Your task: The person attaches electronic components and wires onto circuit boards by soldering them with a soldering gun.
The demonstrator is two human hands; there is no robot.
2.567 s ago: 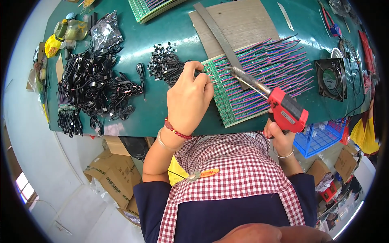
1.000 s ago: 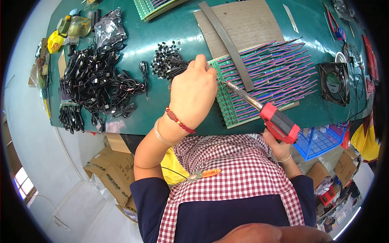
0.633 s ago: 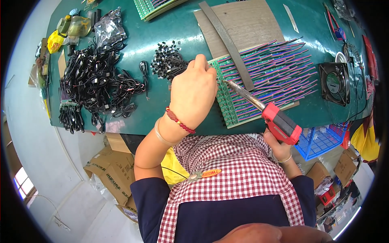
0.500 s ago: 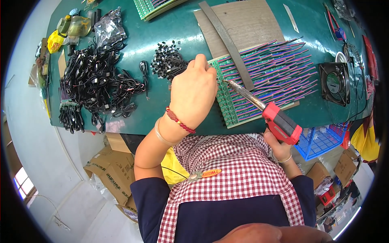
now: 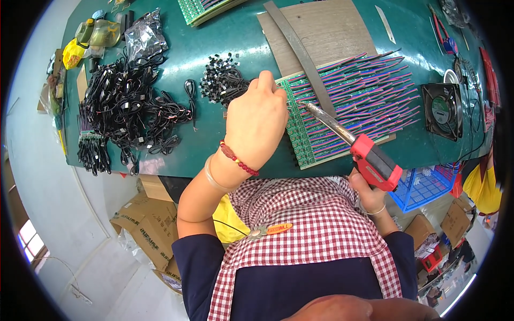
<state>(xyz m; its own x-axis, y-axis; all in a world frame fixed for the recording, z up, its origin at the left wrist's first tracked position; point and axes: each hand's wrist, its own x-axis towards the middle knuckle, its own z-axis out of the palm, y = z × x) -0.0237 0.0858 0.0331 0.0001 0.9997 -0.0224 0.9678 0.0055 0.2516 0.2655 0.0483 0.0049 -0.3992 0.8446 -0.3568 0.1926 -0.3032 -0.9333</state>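
Note:
My left hand (image 5: 257, 115) is closed, fingertips bent down at the left edge of a green circuit board panel (image 5: 304, 144). Whatever its fingers pinch is hidden under the hand. A red and black soldering gun (image 5: 375, 163) is gripped in my right hand (image 5: 367, 193), its metal barrel pointing up and left. The tip is over the panel's left part, a little right of my left fingers. Rows of pink, blue and black wires (image 5: 375, 101) run rightward from the panel, and a flat metal bar (image 5: 302, 56) lies across them.
A bundle of black cables (image 5: 222, 80) lies just beyond my left hand. More black cables (image 5: 118, 107) are heaped at the left. A wooden board (image 5: 332, 32) lies under the bar. On the right stand a black fan (image 5: 441, 111) and, lower, a blue basket (image 5: 423, 187).
The soldering gun has shifted slightly right, its tip drawing away from my left fingers. My left hand has hardly moved.

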